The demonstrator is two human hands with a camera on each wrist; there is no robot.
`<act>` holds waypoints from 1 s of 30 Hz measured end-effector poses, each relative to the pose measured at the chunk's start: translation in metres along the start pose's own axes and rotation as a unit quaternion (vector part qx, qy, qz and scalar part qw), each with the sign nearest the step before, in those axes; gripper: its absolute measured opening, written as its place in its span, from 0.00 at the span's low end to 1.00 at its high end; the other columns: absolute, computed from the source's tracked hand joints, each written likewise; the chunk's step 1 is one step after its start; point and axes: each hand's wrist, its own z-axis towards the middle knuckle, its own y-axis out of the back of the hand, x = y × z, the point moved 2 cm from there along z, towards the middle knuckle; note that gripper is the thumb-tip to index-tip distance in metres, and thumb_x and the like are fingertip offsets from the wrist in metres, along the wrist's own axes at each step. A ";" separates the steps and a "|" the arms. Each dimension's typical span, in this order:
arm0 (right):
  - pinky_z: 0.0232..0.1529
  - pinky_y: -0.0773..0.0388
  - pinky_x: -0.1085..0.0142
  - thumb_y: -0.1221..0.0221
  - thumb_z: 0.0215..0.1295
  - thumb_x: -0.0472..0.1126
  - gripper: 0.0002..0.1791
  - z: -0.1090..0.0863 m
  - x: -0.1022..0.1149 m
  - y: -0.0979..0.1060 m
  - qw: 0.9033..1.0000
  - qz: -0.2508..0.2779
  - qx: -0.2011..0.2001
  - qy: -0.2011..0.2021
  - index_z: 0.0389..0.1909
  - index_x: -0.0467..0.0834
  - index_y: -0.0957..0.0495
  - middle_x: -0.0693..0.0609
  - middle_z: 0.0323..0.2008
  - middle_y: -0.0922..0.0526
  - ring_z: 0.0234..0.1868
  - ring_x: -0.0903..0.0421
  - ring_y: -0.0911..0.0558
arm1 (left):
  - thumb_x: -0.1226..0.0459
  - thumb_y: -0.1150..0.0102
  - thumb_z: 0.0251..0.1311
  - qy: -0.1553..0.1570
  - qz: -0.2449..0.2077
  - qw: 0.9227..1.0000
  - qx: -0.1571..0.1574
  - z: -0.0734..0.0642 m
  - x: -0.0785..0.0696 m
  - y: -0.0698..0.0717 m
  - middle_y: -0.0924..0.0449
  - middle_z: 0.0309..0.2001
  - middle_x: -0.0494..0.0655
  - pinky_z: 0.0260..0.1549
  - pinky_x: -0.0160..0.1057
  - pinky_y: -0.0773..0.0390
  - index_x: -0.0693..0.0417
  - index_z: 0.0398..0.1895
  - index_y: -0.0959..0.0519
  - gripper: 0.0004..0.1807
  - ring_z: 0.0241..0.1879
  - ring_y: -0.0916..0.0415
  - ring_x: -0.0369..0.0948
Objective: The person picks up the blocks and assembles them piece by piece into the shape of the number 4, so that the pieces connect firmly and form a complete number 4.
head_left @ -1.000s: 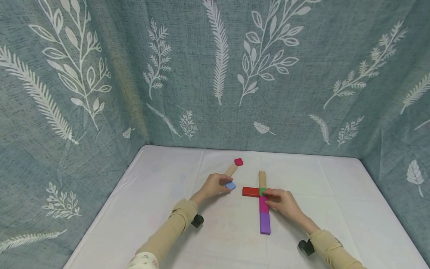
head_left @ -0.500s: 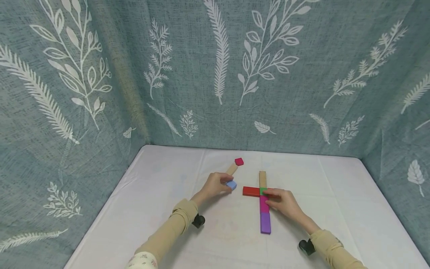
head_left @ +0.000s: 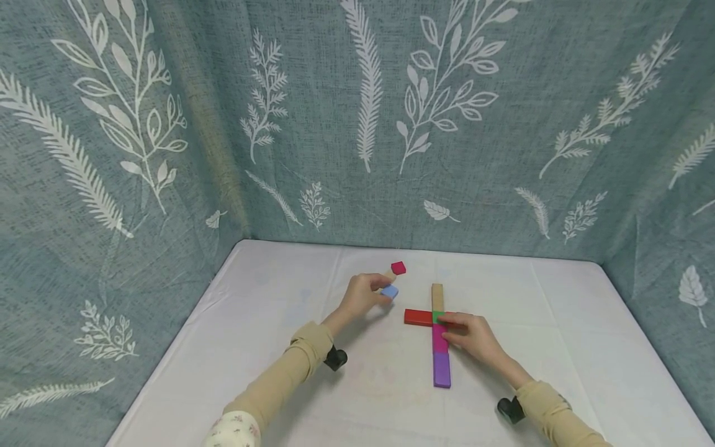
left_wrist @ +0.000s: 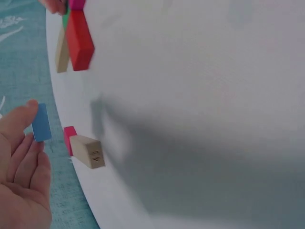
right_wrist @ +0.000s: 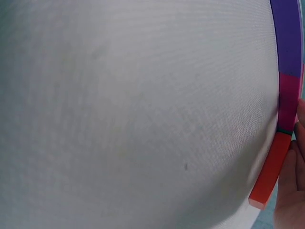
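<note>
Head view: a light blue block [head_left: 390, 291] is pinched between the thumb and fingertips of the left hand [head_left: 362, 295] and is held just above the white table [head_left: 279, 323], close to a tan block [head_left: 389, 275] and a small red block [head_left: 398, 267] lying farther back. In the left wrist view the blue block [left_wrist: 41, 122] is seen clamped at the fingertips [left_wrist: 26, 112], with the tan block [left_wrist: 86, 151] and the small red block [left_wrist: 69, 138] just beside it on the table.

A cross of blocks is laid to the right, well apart from the blue block: a tan bar [head_left: 437, 297] at the far end, a green block [head_left: 437, 317] at the crossing, a magenta block [head_left: 438, 339] and a purple block [head_left: 441, 370] running toward the person, and a red bar [head_left: 418, 317] pointing left. The right hand [head_left: 472, 338] is rested on the cross with its fingers stretched nearly straight, the tips touching the green block and the magenta block beneath. In the right wrist view only the edge of that hand [right_wrist: 291, 191] is shown beside the red bar [right_wrist: 269, 169], the magenta block [right_wrist: 289, 100] and the purple block [right_wrist: 287, 33]; a grip cannot be told from it.

A leaf-patterned curtain [head_left: 357, 112] is hung round the table.
</note>
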 end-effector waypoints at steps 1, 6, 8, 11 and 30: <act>0.54 0.24 0.53 0.34 0.53 0.33 0.21 0.000 0.000 0.000 1.000 -0.001 0.000 0.001 0.51 0.38 0.20 0.41 0.51 0.18 0.55 0.43 0.21 | 0.70 0.30 0.48 0.001 0.000 1.000 -0.003 0.000 -0.002 0.000 0.16 0.47 0.56 0.52 0.42 0.22 0.63 0.46 0.18 0.19 0.50 0.19 0.50; 0.54 0.24 0.52 0.34 0.54 0.33 0.21 0.000 0.000 0.001 1.000 -0.004 0.003 0.002 0.51 0.38 0.20 0.41 0.51 0.18 0.55 0.42 0.21 | 0.70 0.30 0.48 0.006 0.004 1.000 -0.012 -0.002 -0.007 -0.005 0.16 0.47 0.56 0.51 0.44 0.21 0.65 0.47 0.19 0.19 0.49 0.19 0.50; 0.54 0.24 0.52 0.34 0.54 0.33 0.21 0.000 0.000 0.001 1.000 -0.003 0.003 0.001 0.51 0.38 0.20 0.41 0.51 0.18 0.55 0.43 0.21 | 0.69 0.30 0.48 0.003 0.011 1.000 -0.015 -0.004 -0.007 -0.008 0.16 0.46 0.57 0.49 0.45 0.21 0.66 0.46 0.19 0.19 0.48 0.19 0.50; 0.54 0.24 0.53 0.34 0.53 0.33 0.21 0.000 -0.001 0.001 1.000 -0.001 0.003 0.001 0.51 0.38 0.20 0.41 0.51 0.18 0.55 0.43 0.21 | 0.69 0.30 0.48 0.000 0.018 1.000 -0.018 -0.008 -0.005 -0.014 0.15 0.44 0.56 0.48 0.46 0.20 0.66 0.45 0.19 0.19 0.46 0.18 0.50; 0.53 0.23 0.54 0.34 0.54 0.32 0.21 0.002 -0.003 0.000 1.000 0.007 0.003 -0.005 0.51 0.39 0.20 0.42 0.51 0.18 0.55 0.44 0.21 | 0.70 0.29 0.46 -0.012 0.059 0.997 -0.050 -0.020 0.010 -0.042 0.15 0.44 0.55 0.45 0.44 0.20 0.64 0.44 0.18 0.18 0.44 0.18 0.47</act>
